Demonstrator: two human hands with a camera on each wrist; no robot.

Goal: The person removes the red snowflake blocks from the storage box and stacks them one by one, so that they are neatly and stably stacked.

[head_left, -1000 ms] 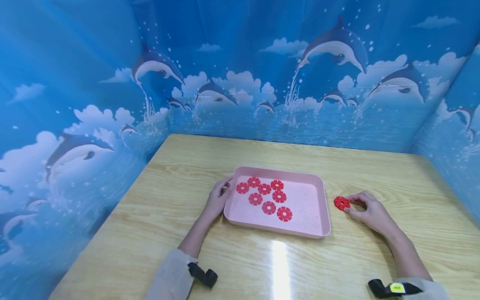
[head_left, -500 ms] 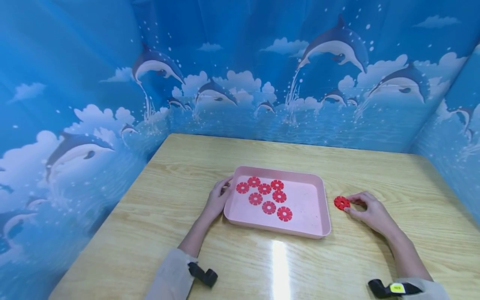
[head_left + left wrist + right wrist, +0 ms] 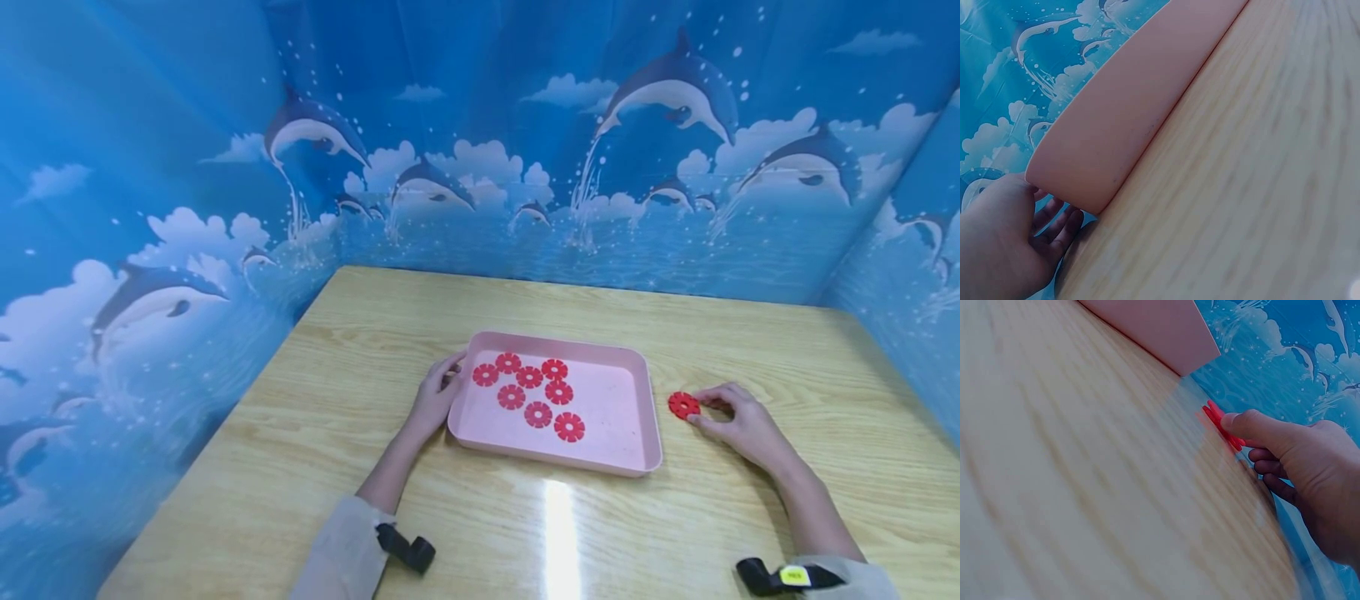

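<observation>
Off the right side of the pink tray [image 3: 611,408], my right hand [image 3: 750,427] pinches red notched plastic building discs [image 3: 683,406] between thumb and fingers. Edge-on in the right wrist view, the discs [image 3: 1219,425] show two thin layers close above the tabletop, pressed by the thumb. My left hand [image 3: 435,396] rests against the tray's left wall, its fingers loosely bent at the outside of the corner. In the left wrist view this hand [image 3: 1013,240] touches the tray corner; part of its contact is hidden. Several similar red discs [image 3: 512,397] lie flat in the tray's left and middle part.
The tray stands on a wood-grain table [image 3: 360,333]. A blue dolphin-print curtain [image 3: 480,208] rises behind the table and along its sides. Each forearm carries a black strap with a camera [image 3: 408,550]. A bright light reflection lies on the table in front of the tray.
</observation>
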